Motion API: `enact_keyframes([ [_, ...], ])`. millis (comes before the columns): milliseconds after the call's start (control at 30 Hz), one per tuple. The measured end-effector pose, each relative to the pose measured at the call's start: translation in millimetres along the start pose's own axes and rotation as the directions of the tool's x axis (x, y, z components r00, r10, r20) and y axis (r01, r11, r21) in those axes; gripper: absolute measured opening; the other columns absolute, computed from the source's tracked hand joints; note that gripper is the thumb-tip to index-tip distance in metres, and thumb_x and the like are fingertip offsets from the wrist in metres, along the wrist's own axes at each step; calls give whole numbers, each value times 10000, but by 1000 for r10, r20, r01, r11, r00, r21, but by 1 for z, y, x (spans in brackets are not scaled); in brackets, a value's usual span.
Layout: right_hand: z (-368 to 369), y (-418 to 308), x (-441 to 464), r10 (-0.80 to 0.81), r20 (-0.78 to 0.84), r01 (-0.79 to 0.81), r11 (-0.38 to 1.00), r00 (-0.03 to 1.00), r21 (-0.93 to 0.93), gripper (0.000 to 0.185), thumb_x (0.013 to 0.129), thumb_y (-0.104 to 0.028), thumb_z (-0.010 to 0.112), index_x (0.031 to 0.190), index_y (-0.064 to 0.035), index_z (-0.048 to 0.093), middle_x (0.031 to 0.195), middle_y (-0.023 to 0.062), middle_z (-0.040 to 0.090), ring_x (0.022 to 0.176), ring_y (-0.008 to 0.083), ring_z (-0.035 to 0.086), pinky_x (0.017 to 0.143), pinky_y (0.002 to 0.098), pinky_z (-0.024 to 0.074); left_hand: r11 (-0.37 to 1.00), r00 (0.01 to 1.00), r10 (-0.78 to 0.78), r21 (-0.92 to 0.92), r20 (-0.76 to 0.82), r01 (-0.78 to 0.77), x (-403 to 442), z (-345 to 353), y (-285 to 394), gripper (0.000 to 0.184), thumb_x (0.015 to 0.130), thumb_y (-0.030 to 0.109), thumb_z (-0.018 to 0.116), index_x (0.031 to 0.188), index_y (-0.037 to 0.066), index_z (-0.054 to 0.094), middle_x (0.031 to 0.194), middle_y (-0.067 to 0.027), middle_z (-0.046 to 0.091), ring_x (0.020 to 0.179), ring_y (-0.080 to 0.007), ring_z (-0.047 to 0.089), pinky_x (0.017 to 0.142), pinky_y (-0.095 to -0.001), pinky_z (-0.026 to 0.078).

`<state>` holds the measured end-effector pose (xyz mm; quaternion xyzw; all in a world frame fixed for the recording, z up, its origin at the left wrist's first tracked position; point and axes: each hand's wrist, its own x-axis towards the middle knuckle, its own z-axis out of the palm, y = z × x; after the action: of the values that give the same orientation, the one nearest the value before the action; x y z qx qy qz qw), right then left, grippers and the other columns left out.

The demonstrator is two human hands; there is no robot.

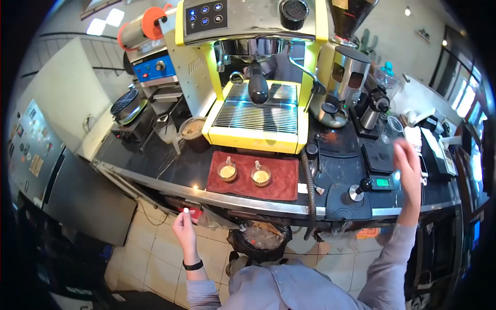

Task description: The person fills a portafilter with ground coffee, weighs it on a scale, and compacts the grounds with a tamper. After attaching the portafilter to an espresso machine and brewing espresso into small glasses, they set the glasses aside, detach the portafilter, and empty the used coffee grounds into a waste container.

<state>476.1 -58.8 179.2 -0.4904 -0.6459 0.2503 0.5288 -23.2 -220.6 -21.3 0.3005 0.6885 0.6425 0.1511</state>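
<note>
Two small glass cups of coffee, the left cup (227,172) and the right cup (261,177), stand on a dark red cloth (284,181) before the yellow espresso machine (253,139). My left hand (185,230) is in the air in front of the counter, below and left of the cloth, fingers bent together; whether anything small is between them I cannot make out. My right hand (408,168) is raised over the right part of the counter, beside the scale (382,183) with its lit green display. Its fingers are blurred. A black-handled tamper (356,192) rests left of the scale.
A portafilter (258,90) is locked in the machine. The grinder (349,72) stands to its right, a jug (194,128) to its left. A ribbed hose (308,188) hangs over the counter's front edge. Below is a lined trash bin (261,243).
</note>
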Motion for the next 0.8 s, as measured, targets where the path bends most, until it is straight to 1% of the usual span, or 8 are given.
enact_keyframes([
  [100,93,-84,28,-38,447,-95,958,894,271,371,979,-268,483,1262,-31,518,1064,60,601,958,129,584,835,262,471,995,998,57,-75,-13,-58,38,-7,4,371,990,287,478,848,0,665,597,19,535,602,-52,455,614,-220,358],
  [167,166,-110,58,80,540,-267,923,838,278,436,981,-337,472,1274,-15,497,1097,81,629,969,154,611,876,296,485,994,998,64,-83,-9,-65,64,-20,2,371,982,320,491,882,12,673,622,16,527,639,-69,482,654,-242,362],
  [300,267,-139,100,303,618,-656,575,725,489,338,919,-312,569,1025,8,544,896,137,653,770,203,651,684,289,557,993,993,91,-74,-72,-96,112,-62,-2,372,989,299,473,891,-8,659,660,-9,560,655,-84,507,663,-242,403],
  [433,279,-116,123,238,718,-754,282,654,594,187,882,-191,572,840,-25,497,705,42,543,539,118,534,469,226,512,990,995,39,-130,-96,-51,150,-128,-34,377,994,295,469,907,-27,646,696,-15,559,669,-84,498,685,-239,408],
  [467,283,-124,114,302,640,-707,295,707,642,182,884,-178,581,889,-13,504,721,28,535,566,73,533,415,151,456,995,993,49,-80,-108,-57,160,-142,-49,378,997,289,464,906,-32,642,704,-19,558,686,-88,496,698,-242,404],
  [567,346,-137,103,320,345,-457,409,882,790,165,907,-155,563,901,-11,483,717,53,514,578,152,544,487,268,505,998,996,16,-62,-86,-21,175,-162,-51,373,996,286,464,904,-28,643,706,-22,558,697,-97,499,701,-256,403],
  [700,433,-167,109,385,-55,-129,434,921,892,205,934,-156,536,950,18,430,779,105,513,626,209,557,517,326,519,999,992,37,21,-118,-35,189,-178,-41,385,991,300,460,913,-27,646,693,-27,554,696,-116,510,700,-274,403],
  [800,491,-139,157,400,-403,34,674,823,738,319,941,-193,524,1062,43,348,886,166,531,647,223,568,535,376,532,999,991,44,11,-126,-43,197,-190,-54,385,983,304,474,882,-27,645,693,-30,556,684,-121,511,700,-278,403],
])
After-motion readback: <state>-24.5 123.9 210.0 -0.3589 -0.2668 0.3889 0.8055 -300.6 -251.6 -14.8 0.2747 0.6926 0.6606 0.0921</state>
